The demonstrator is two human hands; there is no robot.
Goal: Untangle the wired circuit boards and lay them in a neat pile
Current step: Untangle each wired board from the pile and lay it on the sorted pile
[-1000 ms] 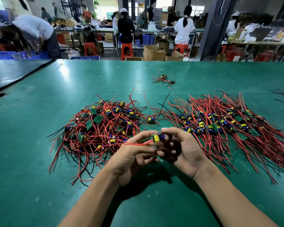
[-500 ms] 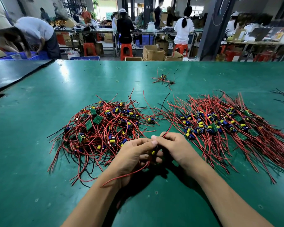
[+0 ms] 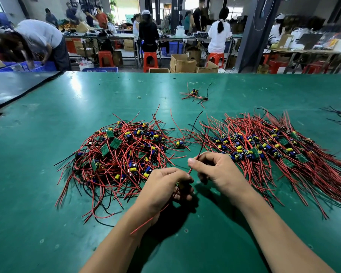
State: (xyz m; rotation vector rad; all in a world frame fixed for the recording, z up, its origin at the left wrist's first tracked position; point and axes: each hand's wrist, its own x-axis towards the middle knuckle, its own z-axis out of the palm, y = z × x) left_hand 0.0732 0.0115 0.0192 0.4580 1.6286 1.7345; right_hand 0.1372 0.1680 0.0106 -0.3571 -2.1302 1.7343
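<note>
Just right of the tangled heap (image 3: pixel 122 154), a worker's left hand (image 3: pixel 163 188) clasps one circuit board (image 3: pixel 180 185) while the right hand (image 3: pixel 215 170) pinches its red wire (image 3: pixel 202 143); a hard tug could tear it from the board or snag the heap's loose leads.

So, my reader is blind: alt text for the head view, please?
The left hand grips a small circuit board while the right hand pinches its red wire above a green table. A tangled red-wired heap lies left, a combed pile right.
</note>
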